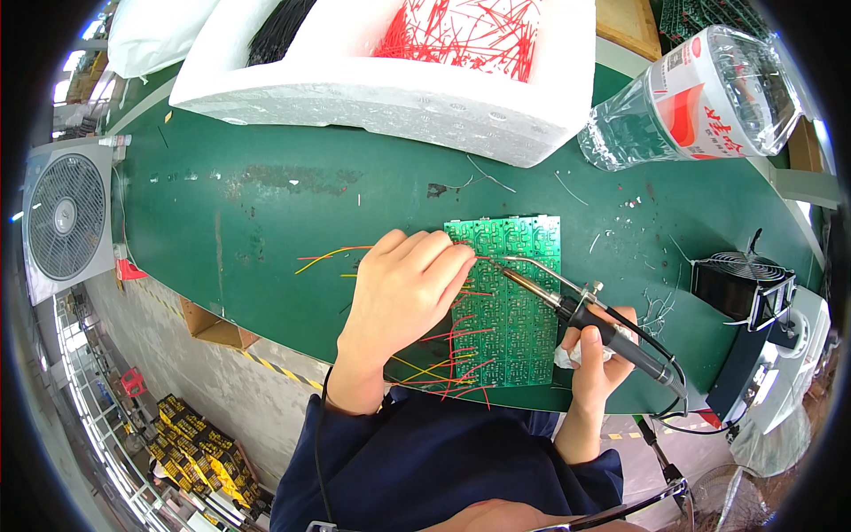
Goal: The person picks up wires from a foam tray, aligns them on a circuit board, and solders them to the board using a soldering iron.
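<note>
A green circuit board panel [523,332] lies on the green table, with red and yellow wires [448,359] sticking out along its left side. My left hand [403,288] is over the panel's upper left part, fingers closed in a pinch on a thin red wire [359,247]; its fingertips are partly hidden. A yellow wire runs out beside it. In my right hand [596,368] is a soldering iron [581,315] with a thin metal feed tube [536,263] clamped along it. The iron's tip points left, close to my left fingertips. Something white and crumpled [567,356] shows by my right hand.
A white foam box [381,93] with black and red wires stands at the back. At back right lies a clear plastic bottle [700,97]. A black fan [743,282] stands at the right edge. Wire scraps [658,312] litter the table [275,239]. A larger fan [66,215] is far left.
</note>
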Tool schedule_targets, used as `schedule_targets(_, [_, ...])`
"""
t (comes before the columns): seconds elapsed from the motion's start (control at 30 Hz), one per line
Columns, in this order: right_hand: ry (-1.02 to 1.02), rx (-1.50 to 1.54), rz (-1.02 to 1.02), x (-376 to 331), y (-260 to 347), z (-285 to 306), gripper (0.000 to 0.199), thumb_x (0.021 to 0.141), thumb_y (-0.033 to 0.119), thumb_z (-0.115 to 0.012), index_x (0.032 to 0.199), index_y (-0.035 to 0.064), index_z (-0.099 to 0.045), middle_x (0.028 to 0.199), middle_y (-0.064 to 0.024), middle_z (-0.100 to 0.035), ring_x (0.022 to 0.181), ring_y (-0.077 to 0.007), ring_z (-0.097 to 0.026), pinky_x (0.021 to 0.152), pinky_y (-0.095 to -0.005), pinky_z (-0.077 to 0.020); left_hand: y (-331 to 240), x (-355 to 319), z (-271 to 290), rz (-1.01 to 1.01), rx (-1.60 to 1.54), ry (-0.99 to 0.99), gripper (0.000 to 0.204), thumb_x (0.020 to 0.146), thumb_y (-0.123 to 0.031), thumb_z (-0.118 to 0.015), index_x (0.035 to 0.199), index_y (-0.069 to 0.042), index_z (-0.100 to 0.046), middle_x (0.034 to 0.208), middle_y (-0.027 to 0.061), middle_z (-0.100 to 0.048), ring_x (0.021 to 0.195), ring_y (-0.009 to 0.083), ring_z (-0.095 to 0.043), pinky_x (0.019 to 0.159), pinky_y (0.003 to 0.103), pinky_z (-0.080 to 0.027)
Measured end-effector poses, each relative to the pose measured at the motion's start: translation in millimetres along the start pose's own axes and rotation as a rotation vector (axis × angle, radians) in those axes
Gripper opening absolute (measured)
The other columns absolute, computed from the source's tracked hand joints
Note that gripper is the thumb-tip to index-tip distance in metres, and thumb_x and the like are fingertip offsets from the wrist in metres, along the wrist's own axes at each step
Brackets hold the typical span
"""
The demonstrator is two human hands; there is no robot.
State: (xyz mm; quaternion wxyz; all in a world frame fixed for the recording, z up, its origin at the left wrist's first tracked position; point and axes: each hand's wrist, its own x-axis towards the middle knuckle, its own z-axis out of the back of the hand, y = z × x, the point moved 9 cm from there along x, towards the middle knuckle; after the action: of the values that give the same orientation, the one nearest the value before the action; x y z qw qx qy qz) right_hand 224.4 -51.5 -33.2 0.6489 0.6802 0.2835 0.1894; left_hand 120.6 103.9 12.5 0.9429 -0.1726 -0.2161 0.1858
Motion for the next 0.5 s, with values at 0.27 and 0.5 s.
schedule_targets(0.27, [-0.005,0.023,-0.041,2.1,-2.3,-1.4,0.018,0.074,0.008,-0.053,0.085,-0.0013,-0.043,0.057,-0.0081,-0.052,0.047,-0.0081,-0.046,0.044,-0.0181,-0.0337,2.7,1.3,-1.0,0.016,0.01,0.005,0.012,0.058,-0.006,-0.064,0.065,-0.01,-0.055,0.056,-0.001,-0.047,0.044,0.0135,-0.041,0.043,0.025,-0.029])
schedule_targets(0.5, [-0.009,0.021,-0.051,3.9,-4.4,-1.5,0.017,0.074,0.006,-0.052,0.087,-0.0023,-0.044,0.058,-0.0091,-0.052,0.049,-0.0092,-0.048,0.044,-0.0185,-0.035,3.2,1.7,-0.8,0.006,0.006,0.002,0.012,0.059,-0.007,-0.064,0.065,-0.009,-0.055,0.055,-0.0007,-0.046,0.044,0.0137,-0.041,0.043,0.025,-0.029])
